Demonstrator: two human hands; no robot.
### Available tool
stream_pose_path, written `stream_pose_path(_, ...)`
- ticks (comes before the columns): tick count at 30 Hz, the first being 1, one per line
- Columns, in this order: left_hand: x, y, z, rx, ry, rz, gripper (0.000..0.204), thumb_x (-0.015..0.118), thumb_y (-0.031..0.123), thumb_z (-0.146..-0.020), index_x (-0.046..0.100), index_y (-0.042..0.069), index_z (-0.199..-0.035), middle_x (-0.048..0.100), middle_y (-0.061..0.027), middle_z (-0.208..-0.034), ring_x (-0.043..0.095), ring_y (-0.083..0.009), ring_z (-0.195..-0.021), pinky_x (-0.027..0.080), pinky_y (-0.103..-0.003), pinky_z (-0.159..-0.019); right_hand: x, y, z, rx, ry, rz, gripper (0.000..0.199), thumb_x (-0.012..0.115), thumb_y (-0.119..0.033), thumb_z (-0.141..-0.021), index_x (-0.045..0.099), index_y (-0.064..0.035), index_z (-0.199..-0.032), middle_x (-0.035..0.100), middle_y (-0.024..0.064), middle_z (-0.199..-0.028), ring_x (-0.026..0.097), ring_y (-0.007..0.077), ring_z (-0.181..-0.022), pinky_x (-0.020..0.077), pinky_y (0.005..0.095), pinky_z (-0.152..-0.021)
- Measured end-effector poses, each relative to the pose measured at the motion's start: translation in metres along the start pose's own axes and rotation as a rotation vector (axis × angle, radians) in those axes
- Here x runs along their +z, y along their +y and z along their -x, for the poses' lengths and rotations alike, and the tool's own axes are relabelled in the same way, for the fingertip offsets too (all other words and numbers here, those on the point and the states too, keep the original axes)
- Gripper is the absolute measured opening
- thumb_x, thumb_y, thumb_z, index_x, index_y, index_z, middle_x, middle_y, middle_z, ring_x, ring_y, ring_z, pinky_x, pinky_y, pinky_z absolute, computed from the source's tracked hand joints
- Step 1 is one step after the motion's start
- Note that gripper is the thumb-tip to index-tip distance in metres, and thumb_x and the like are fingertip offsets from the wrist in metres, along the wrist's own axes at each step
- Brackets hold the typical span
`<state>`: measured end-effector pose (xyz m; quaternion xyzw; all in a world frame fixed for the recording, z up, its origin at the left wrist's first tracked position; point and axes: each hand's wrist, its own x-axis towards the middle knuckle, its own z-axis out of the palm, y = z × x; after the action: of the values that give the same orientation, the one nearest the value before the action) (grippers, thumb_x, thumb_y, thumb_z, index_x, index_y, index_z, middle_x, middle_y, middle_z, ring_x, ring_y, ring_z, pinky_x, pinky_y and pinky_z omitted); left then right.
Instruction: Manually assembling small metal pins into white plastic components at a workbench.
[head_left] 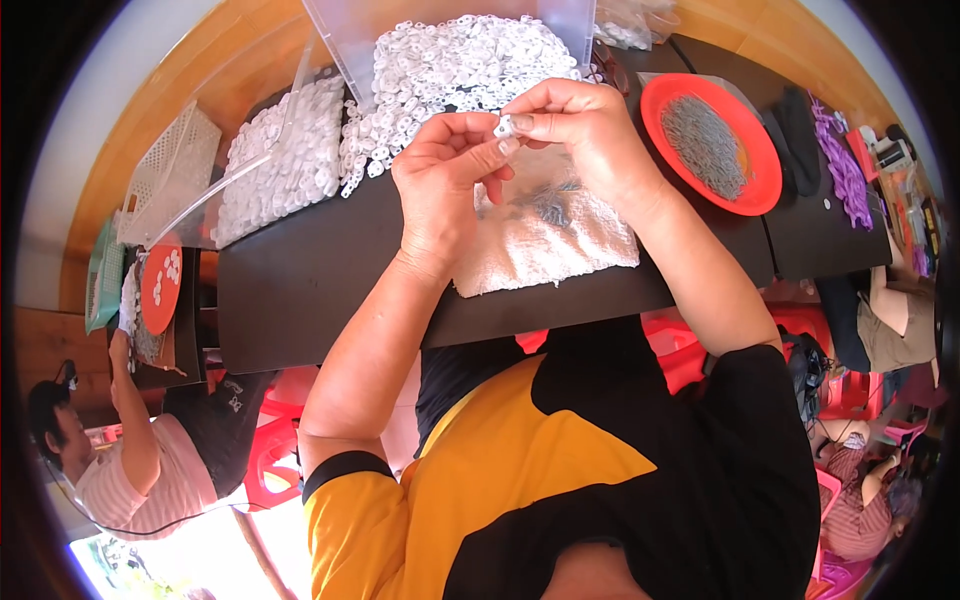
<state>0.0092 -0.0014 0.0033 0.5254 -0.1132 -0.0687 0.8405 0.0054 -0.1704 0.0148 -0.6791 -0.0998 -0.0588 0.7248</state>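
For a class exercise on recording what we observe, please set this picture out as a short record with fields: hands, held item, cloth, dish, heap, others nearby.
Hands: left hand and right hand, fingertips together above the cloth
Held item: one small white piece, at both hands' fingertips
Cloth: pale cloth on a dark table, with a few thin grey pieces on it
Dish: red dish on the right, holding many thin grey pieces
Heap: white pieces, piled beyond the hands
Others nearby: a seated person at far left

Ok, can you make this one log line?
left hand: pinches white piece; right hand: same piece; below: pale cloth; right side: red dish, thin grey pieces
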Motion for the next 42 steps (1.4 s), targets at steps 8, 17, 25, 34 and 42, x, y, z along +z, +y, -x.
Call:
stream_pose_path(8,0.005,0.004,0.006,0.059,-0.13,-0.149,0.03,0.073,-0.005,-0.078,0.062,-0.002,-0.107,0.066,-0.0077,-0.084,0.061,-0.0108,-0.068,0.045,-0.021,-0.049,-0.017,-0.014,-0.001,0.037,-0.222,-0.03,0.031,0.065,-0.004,-0.083,0.058,0.004,-0.113,0.067,0.0047,-0.086,0.062,0.0104,-0.085,0.0455,0.0247,-0.08)
stream_pose_path(17,0.001,0.004,0.009,0.119,-0.118,-0.279,0.028,0.078,-0.001,-0.076,0.065,0.0,-0.101,0.066,-0.0026,-0.081,0.059,-0.0053,-0.068,0.045,-0.018,-0.051,-0.025,-0.02,-0.002,0.15,-0.32,0.082,0.02,0.067,-0.023,-0.088,0.067,-0.0029,-0.089,0.064,0.0021,-0.072,0.061,0.0094,-0.07,0.0436,0.0232,-0.064)
stream_pose_path(25,0.002,0.002,0.012,0.289,-0.177,-0.405,0.025,0.078,0.001,-0.078,0.064,0.0,-0.099,0.066,-0.0024,-0.082,0.061,-0.0063,-0.072,0.053,-0.021,-0.066,-0.02,-0.023,0.002,0.19,-0.358,0.081,0.024,0.065,-0.026,-0.091,0.069,-0.0035,-0.085,0.063,0.0019,-0.068,0.06,0.0087,-0.065,0.043,0.0222,-0.06)
stream_pose_path(34,0.0,-0.001,0.013,0.382,-0.178,-0.506,0.027,0.08,0.004,-0.075,0.063,0.001,-0.097,0.062,0.0002,-0.079,0.058,-0.006,-0.068,0.052,-0.021,-0.064,-0.021,-0.027,0.005,0.191,-0.382,0.079,0.024,0.064,-0.025,-0.092,0.068,-0.002,-0.087,0.063,0.0026,-0.068,0.062,0.0092,-0.065,0.0442,0.0213,-0.059)
stream_pose_path(42,0.002,-0.001,0.015,0.458,-0.223,-0.459,0.027,0.081,0.008,-0.075,0.061,0.001,-0.092,0.061,0.0,-0.074,0.056,-0.0045,-0.063,0.048,-0.019,-0.058,-0.016,-0.032,0.011,0.203,-0.418,0.03,0.023,0.064,-0.021,-0.092,0.066,0.0003,-0.082,0.059,0.0025,-0.064,0.059,0.0093,-0.059,0.0453,0.0232,-0.057)
